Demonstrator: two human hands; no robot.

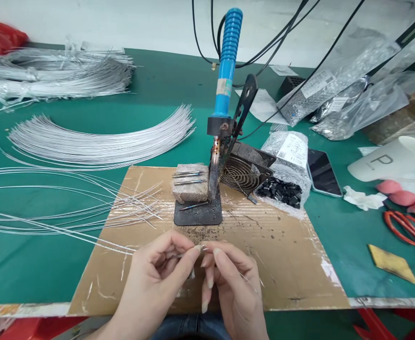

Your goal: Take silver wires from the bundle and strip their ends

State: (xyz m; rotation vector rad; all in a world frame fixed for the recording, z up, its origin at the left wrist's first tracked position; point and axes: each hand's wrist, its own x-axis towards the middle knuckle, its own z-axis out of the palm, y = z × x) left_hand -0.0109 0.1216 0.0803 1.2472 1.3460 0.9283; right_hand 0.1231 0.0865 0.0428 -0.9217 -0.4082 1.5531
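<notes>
My left hand (157, 278) pinches thumb against forefinger on the end of a thin white wire (122, 249), which trails in from the left. Fingertip to fingertip with it, my right hand (235, 278) is closed in a pinch too. A thin silvery wire (248, 281) runs back from its fingers across the palm side. What lies right between the fingertips is too small to make out. Beyond both hands, a blue-handled soldering iron (227, 66) stands tip down in a black stand (198, 216), beside a worn block (189, 191) with metal tips on it.
Under my hands lies a cardboard sheet (285, 264). Loose white wires (69, 226) and a curved wire bundle (104, 146) are at left. A small fan (241, 174), a bag of black parts (281, 191), a phone (323, 172), a white cup (391, 158) and red-handled scissors (403, 231) stand right.
</notes>
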